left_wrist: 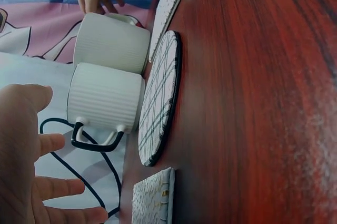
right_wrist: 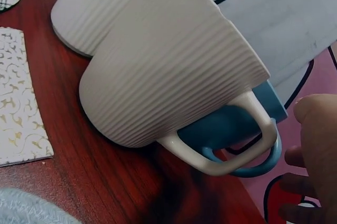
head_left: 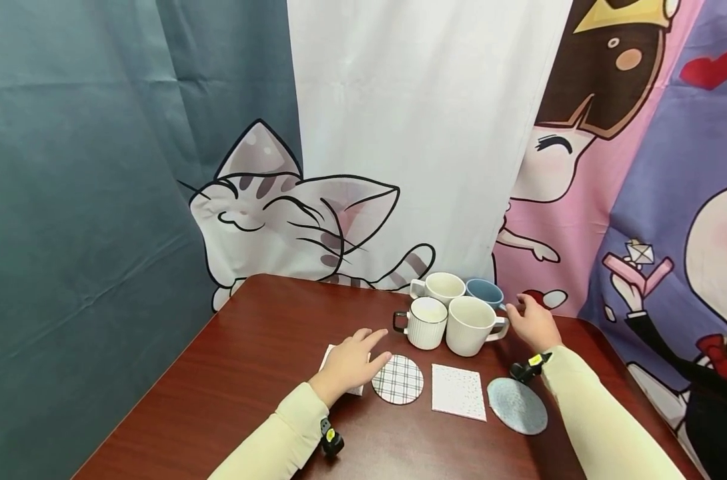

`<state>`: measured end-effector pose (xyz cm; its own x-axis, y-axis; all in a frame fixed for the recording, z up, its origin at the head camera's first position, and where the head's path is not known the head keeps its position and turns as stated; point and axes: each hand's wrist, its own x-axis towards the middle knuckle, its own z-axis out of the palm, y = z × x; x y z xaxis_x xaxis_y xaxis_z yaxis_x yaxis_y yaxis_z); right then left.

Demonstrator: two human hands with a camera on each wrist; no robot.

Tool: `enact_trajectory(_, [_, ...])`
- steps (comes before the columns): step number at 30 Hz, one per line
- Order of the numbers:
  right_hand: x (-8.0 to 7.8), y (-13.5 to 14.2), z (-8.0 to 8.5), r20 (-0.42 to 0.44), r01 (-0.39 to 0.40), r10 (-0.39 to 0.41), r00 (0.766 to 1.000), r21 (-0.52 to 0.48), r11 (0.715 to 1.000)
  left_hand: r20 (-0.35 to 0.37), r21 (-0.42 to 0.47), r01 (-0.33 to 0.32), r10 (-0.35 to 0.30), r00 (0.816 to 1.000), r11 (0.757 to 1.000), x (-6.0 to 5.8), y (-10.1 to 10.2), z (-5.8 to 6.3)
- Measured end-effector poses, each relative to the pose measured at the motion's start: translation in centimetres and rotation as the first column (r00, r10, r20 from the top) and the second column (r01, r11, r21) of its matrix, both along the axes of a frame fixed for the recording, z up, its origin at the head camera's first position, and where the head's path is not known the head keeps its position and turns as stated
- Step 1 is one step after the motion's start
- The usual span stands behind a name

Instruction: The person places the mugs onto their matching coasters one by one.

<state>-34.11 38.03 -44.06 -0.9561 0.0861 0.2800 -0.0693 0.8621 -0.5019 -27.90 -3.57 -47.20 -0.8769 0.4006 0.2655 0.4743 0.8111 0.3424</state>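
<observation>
My left hand (head_left: 353, 360), fingers spread and holding nothing, hovers over a square coaster (left_wrist: 152, 198) that it partly hides in the head view. Right of it stands a white ribbed mug with a black handle (head_left: 426, 324). My right hand (head_left: 533, 323) is beside the handles of a larger white ribbed mug (right_wrist: 168, 66) and a blue mug (head_left: 485, 292). In the right wrist view its fingertips are close to the blue handle (right_wrist: 263, 166), with a gap showing between them. Another white mug (head_left: 445, 287) stands at the back left of the group.
In front of the mugs lie a round plaid coaster (head_left: 397, 380), a square speckled coaster (head_left: 458, 392) and a round grey-blue coaster (head_left: 517, 406). The reddish-brown table (head_left: 267, 333) ends at printed curtains (head_left: 399, 133) close behind the mugs.
</observation>
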Motion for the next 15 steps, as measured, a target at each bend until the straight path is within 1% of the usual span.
enact_trajectory(5, [-0.7, 0.2, -0.7, 0.039, 0.005, -0.004, 0.999, -0.032, 0.999, -0.006, 0.015, 0.006, -0.006, 1.000, 1.000, 0.1, 0.1, -0.6])
enact_trajectory(8, [-0.9, 0.1, -0.9, 0.087, 0.013, -0.007, 0.996, -0.068, 0.998, -0.010, 0.033, 0.019, -0.018, 1.000, 0.999, 0.2, 0.4, -1.0])
enact_trajectory(12, [-1.1, 0.0, -0.9, 0.145, 0.020, -0.004, 0.989, -0.109, 0.994, -0.006, 0.067, 0.017, -0.017, 1.000, 0.998, 0.1, 0.7, -0.9])
enact_trajectory(15, [-1.3, -0.3, -0.7, 0.165, 0.031, -0.009, 0.986, -0.133, 0.991, -0.003, 0.100, 0.010, -0.010, 1.000, 0.995, 0.0, 0.9, -0.7])
